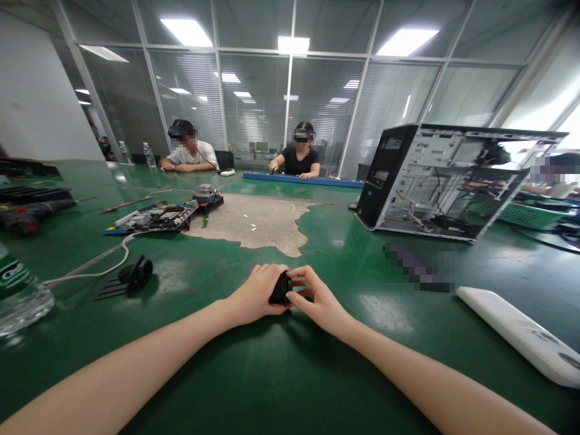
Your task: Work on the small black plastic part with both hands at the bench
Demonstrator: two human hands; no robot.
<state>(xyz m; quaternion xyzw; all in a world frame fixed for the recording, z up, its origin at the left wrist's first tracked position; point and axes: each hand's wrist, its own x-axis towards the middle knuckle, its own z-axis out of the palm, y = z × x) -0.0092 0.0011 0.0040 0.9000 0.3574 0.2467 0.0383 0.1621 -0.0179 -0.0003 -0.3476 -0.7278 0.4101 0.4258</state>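
A small black part (280,289) is held between my two hands, just above the green tabletop (272,368) in the middle of the view. My left hand (259,290) wraps round its left side. On its right side, the fingertips and thumb of my right hand (316,297) pinch a round black rim. My palms and fingers cover much of the part. To the left, a similar black piece with long thin prongs (131,277) lies on the table by a white cable (86,278).
An open computer case (389,175) stands at the back right, with a white device (516,329) nearer on the right. A circuit board (158,219) lies back left, a plastic bottle (22,296) at the left edge. Several people sit beyond the table.
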